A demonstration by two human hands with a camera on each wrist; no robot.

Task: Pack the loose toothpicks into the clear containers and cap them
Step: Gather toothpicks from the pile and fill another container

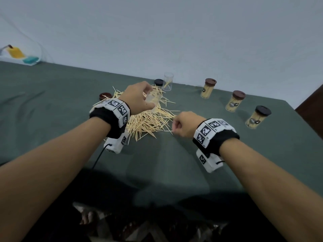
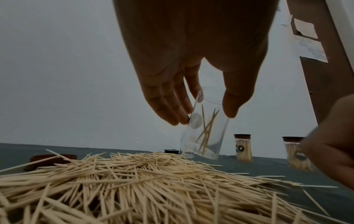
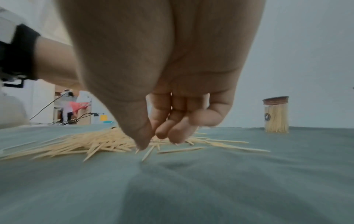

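Loose toothpicks [image 1: 148, 119] lie heaped on the green cloth. My left hand [image 1: 150, 98] holds a clear container [image 1: 155, 101] tilted just above the heap. In the left wrist view, the left hand [image 2: 206, 116] grips that container [image 2: 203, 141] between fingers and thumb near its rim, with a few toothpicks inside. My right hand [image 1: 174, 127] is at the heap's right edge. In the right wrist view its curled fingers and thumb [image 3: 159, 139] pinch down on a few toothpicks [image 3: 149, 151] on the cloth. A second clear container [image 1: 168, 81] stands uncapped behind the heap.
A black lid [image 1: 158, 82] lies beside the rear container and a brown lid [image 1: 105, 96] lies left of the heap. Three capped, filled containers [image 1: 208, 88] [image 1: 235, 101] [image 1: 257, 117] stand in a row on the right. The table's right edge [image 1: 297, 112] is close behind them.
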